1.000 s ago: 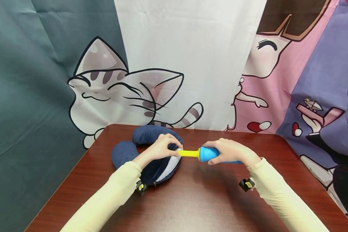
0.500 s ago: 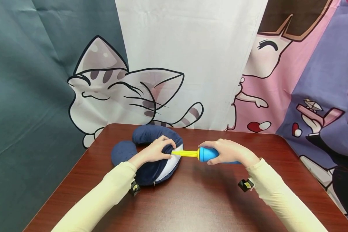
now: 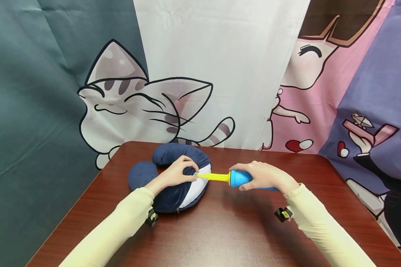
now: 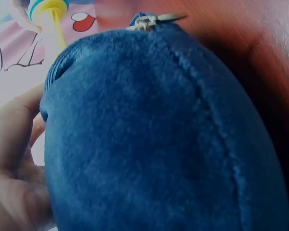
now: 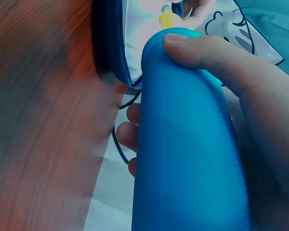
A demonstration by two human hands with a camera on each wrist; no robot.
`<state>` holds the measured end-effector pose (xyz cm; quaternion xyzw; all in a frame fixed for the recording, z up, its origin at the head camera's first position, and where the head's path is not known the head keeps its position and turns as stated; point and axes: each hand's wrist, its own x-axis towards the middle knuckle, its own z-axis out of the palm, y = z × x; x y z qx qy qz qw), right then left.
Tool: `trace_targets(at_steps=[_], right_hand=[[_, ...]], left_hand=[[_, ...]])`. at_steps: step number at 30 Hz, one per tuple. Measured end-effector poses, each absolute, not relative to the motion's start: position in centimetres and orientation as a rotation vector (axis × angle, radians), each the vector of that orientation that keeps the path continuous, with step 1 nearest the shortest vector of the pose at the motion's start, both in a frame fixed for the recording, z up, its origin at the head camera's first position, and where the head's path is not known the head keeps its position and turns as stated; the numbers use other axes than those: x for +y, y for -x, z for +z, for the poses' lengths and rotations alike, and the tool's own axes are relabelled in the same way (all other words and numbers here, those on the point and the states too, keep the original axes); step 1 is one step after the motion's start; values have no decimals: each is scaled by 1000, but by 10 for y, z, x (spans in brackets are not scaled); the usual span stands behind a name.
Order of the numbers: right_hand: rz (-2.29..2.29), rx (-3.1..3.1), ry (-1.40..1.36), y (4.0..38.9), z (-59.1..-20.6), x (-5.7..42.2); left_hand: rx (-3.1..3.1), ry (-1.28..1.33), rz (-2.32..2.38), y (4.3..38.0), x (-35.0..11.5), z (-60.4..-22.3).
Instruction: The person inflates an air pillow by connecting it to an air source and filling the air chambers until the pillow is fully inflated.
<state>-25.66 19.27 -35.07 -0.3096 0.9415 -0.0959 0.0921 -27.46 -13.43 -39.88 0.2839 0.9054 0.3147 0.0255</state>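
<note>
My right hand (image 3: pixel 264 175) grips the blue barrel (image 3: pixel 240 178) of a hand air pump, held level above the table. A tapered yellow nozzle (image 3: pixel 218 177) points left from its front ring. At the nozzle's tip, the thumb and fingers of my left hand (image 3: pixel 176 173) pinch a small pale, shiny piece (image 3: pixel 196 175); its kind is too small to make out. Below that hand lies a navy plush neck pillow (image 3: pixel 173 199), its white inner (image 3: pixel 194 190) showing along the curve. In the right wrist view the blue barrel (image 5: pixel 183 130) fills the middle, thumb on top.
The reddish-brown wooden table (image 3: pixel 217 237) runs back to a cartoon-printed cloth (image 3: pixel 220 66) hanging behind it. A zipper pull (image 4: pixel 171 17) sits on the pillow's edge in the left wrist view. Black cameras are strapped at both wrists.
My left fingers have shifted left along the nozzle to its tip, leaving more yellow and more of the pillow's white inner in sight. My right hand and the pump have barely moved.
</note>
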Motion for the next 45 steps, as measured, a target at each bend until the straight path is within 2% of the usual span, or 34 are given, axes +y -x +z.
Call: trace_targets(at_steps=[14, 25, 37, 45], right_hand=[[-321, 2763, 1044, 259, -354, 188], [-301, 2839, 1180, 255, -355, 193], [-76, 2992, 1318, 253, -356, 191], [-279, 2869, 1218, 254, -359, 196]], left_hand=[[2841, -653, 1056, 270, -120, -403], [2865, -671, 1019, 269, -114, -403], [2871, -690, 971, 272, -116, -402], [2880, -678, 936, 272, -113, -402]])
